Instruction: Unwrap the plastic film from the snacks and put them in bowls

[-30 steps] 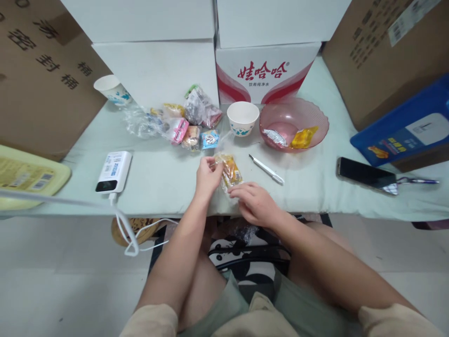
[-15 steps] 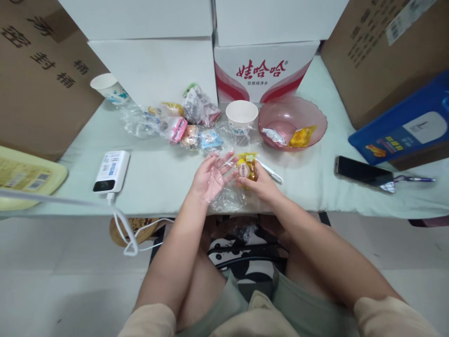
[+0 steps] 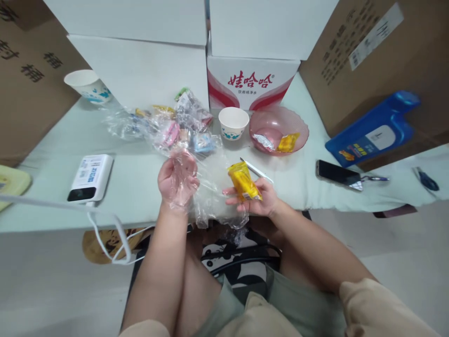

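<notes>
My right hand (image 3: 257, 199), palm up near the table's front edge, holds a yellow snack packet (image 3: 243, 181), its fingertips reaching out to the left. To its left, my left hand (image 3: 178, 180) is raised with curled fingers, and a thin clear plastic bag (image 3: 213, 187) clings over it. The bag's film spreads across the table toward my right hand. Behind my left hand lies a pile of wrapped snacks, with a blue packet (image 3: 204, 142) and a pink one (image 3: 170, 133). Just beyond the yellow packet is a white-handled utility knife or pen-like tool (image 3: 257, 170).
A paper cup (image 3: 233, 124) stands beside a pink bowl (image 3: 298, 126) holding two packets. Another cup (image 3: 89, 86) is at back left. A power bank (image 3: 90, 178), phone (image 3: 338, 174) and blue bottle (image 3: 372, 131) flank the work area. White boxes (image 3: 140, 70) block the back.
My right hand has turned palm up and moved lower with the yellow packet. My left hand has moved left, its fingers curling, and the clear plastic now stretches out to the right.
</notes>
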`<control>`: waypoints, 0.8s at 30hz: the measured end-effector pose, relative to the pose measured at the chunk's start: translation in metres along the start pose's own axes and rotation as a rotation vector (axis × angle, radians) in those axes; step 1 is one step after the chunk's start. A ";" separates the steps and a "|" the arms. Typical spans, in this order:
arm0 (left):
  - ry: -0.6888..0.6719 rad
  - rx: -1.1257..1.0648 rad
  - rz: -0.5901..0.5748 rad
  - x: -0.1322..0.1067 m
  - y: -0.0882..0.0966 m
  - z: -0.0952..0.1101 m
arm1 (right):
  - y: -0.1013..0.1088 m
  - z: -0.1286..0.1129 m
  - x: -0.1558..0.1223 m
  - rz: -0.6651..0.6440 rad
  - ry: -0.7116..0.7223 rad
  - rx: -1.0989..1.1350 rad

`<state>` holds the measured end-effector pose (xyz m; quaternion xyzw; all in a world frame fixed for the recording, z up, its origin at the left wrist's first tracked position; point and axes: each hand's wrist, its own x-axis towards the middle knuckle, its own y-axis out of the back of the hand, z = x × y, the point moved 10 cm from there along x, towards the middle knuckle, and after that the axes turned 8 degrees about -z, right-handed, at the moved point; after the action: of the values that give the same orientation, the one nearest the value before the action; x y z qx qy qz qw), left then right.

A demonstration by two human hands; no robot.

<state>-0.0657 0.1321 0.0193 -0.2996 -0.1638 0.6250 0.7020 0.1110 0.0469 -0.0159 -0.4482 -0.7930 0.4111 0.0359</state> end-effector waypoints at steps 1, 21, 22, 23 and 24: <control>-0.004 -0.036 0.016 -0.002 0.002 0.002 | -0.004 0.004 0.002 -0.016 -0.026 0.009; 0.043 -0.213 -0.031 0.001 0.006 0.006 | 0.085 -0.276 -0.061 0.959 0.236 -1.516; 0.057 -0.212 -0.041 0.003 0.004 0.003 | 0.095 -0.289 -0.055 1.024 0.159 -1.603; 0.068 -0.201 -0.053 0.005 0.003 0.001 | 0.105 -0.297 -0.047 1.065 0.077 -1.674; 0.079 -0.186 -0.067 0.006 0.002 -0.001 | 0.115 -0.301 -0.038 1.082 -0.008 -1.731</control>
<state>-0.0650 0.1380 0.0162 -0.3824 -0.2031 0.5709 0.6976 0.3398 0.2356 0.1162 -0.6173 -0.5092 -0.3406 -0.4936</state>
